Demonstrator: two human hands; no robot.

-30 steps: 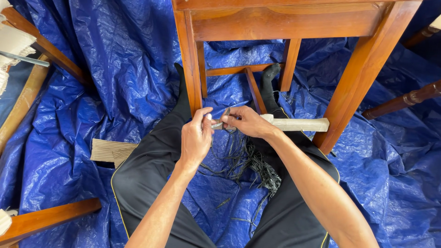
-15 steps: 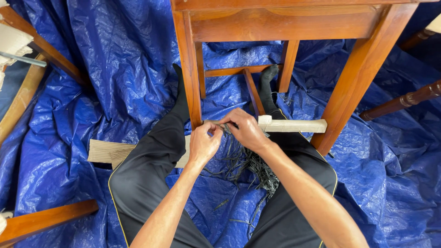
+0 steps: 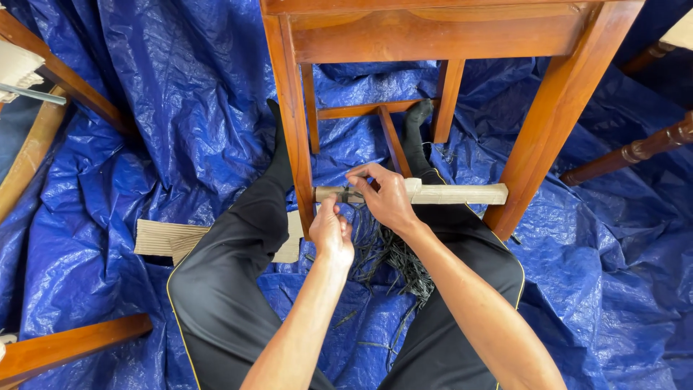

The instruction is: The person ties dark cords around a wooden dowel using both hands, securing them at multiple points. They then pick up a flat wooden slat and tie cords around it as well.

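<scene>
I sit on a blue tarp (image 3: 180,108) with my legs in black trousers stretched under a brown wooden chair frame (image 3: 433,36). A pale wooden rung (image 3: 462,193) runs between the chair's front legs. My right hand (image 3: 386,198) grips this rung from above, near its left end, pinching a dark strand against it. My left hand (image 3: 330,230) sits just below, fingers closed on the same black strand. A bundle of black strands (image 3: 393,253) hangs down between my legs.
A piece of corrugated cardboard (image 3: 162,238) lies on the tarp by my left leg. Other wooden chair parts stand at the far left (image 3: 65,79), bottom left (image 3: 72,347) and right, a turned leg (image 3: 635,152).
Both hands have moved slightly lower and closer to the rung. The right hand now wraps over it, and the left hand has dropped beneath it.
</scene>
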